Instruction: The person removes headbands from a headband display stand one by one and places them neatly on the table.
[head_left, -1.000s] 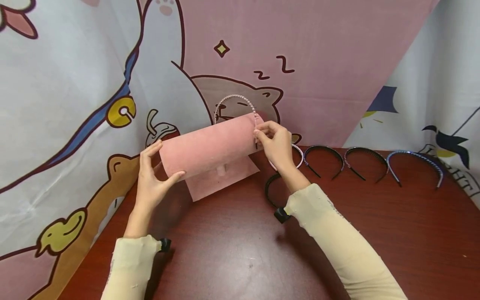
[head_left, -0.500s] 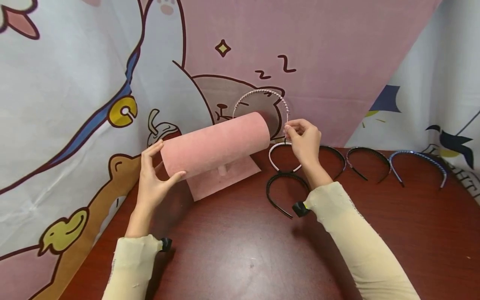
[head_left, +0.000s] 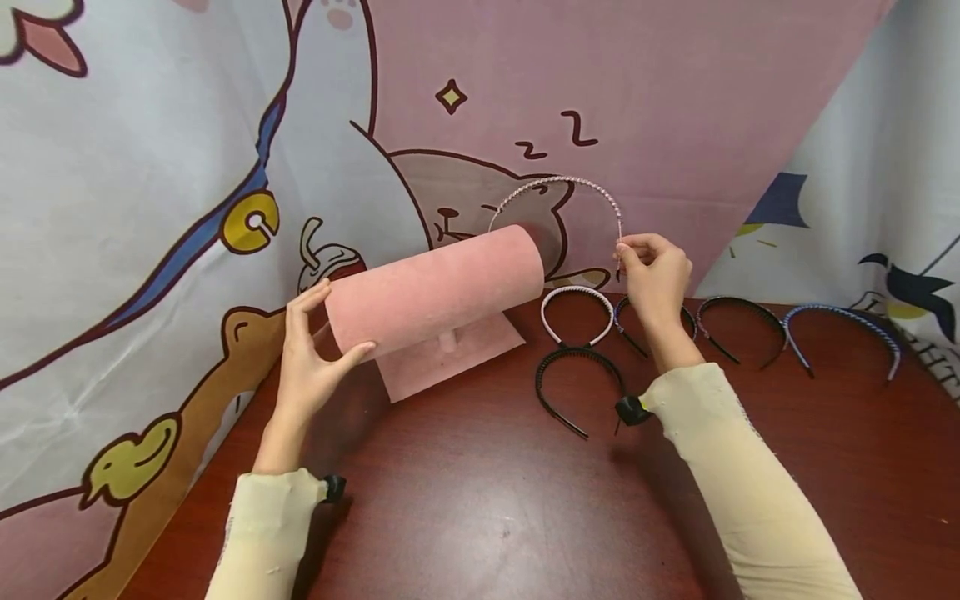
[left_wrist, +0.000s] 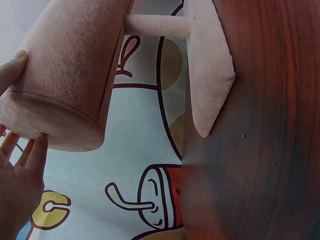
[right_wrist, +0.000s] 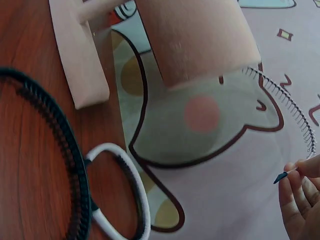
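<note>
A pink plush headband stand (head_left: 435, 287), a thick roll on a short post and flat base (head_left: 416, 379), stands on the table. My left hand (head_left: 311, 362) holds the roll's left end, thumb and fingers spread across its edge; the left wrist view shows the fingertips on the roll (left_wrist: 65, 55). Away from the roll's right end, my right hand (head_left: 658, 271) pinches one dark tip of a thin pale-pink beaded headband (head_left: 570, 178). That headband arches upright in the air, its far leg hidden behind the roll. In the right wrist view its toothed inner edge shows.
Below my right hand lie a white headband (head_left: 577, 290) and a black headband (head_left: 577, 352), touching each other. Several more, including a dark one (head_left: 738, 301) and a blue one (head_left: 832, 308), line the table's back right. A printed cloth (head_left: 637, 67) hangs behind.
My right hand has moved right with the pale-pink headband, drawing it off the roll's right end. The left hand keeps its hold on the stand, which stays in place.
</note>
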